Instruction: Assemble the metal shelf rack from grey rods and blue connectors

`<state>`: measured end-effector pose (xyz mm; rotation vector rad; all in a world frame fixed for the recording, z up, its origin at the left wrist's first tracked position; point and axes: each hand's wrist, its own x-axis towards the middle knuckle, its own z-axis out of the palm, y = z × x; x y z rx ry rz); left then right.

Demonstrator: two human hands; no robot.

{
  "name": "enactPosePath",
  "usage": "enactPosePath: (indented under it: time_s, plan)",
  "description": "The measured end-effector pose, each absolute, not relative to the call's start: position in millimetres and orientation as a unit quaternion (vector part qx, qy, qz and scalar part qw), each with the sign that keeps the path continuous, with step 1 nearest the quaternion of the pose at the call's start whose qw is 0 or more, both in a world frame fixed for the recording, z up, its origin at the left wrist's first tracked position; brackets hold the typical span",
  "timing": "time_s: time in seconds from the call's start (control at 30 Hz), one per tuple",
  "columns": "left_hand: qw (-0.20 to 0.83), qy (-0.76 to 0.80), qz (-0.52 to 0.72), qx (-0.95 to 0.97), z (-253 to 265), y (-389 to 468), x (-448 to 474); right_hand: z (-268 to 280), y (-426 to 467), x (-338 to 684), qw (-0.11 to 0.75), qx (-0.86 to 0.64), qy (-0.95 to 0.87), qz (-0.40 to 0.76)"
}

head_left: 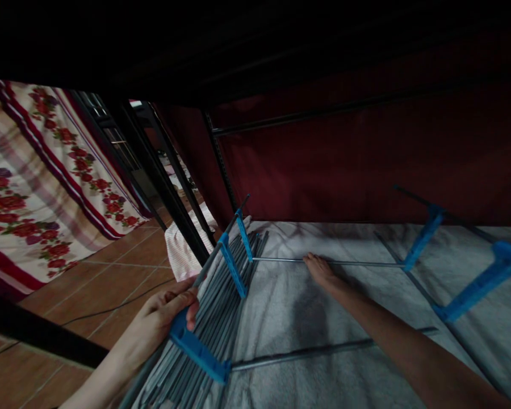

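Note:
My left hand (pixel 168 309) is closed around a long grey tube (pixel 206 266), right beside a blue plastic bracket (pixel 200 353). Further along this tube sit two more blue brackets, the middle one (pixel 232 266) and the far one (pixel 244 236). Reaching across the grey cloth, my right hand (pixel 319 268) has its fingers on a thin metal rod (pixel 281 259), which joins the far bracket to a blue bracket (pixel 423 237) on the right. A nearer metal rod (pixel 298 356) extends from the near bracket. The right-hand fingertips are partly hidden.
Many loose grey tubes (pixel 208 324) lie in a bundle under the left side. Grey cloth (pixel 272 318) covers the surface. Another blue bracket (pixel 481 281) stands at right. Black posts (pixel 157 176), a dark red curtain (pixel 323 176) and a floral cloth (pixel 59 170) surround it.

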<state>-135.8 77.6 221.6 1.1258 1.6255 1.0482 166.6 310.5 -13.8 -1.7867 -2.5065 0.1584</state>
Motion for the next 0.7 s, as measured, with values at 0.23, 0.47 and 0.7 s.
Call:
enactPosePath:
  time_s: [0.23,0.47,0.7]
  plan:
    - [0.487,0.646,0.410,0.421,213,70,-124,-19,316,160,0.025,-0.566,-0.823,0.038]
    - [0.421,0.689,0.347,0.477,206,101,-131,-22,319,155,0.022,-0.568,-0.822,0.035]
    - [0.298,0.717,0.325,0.540,206,168,-141,-15,314,150,0.034,-0.560,-0.827,0.033]
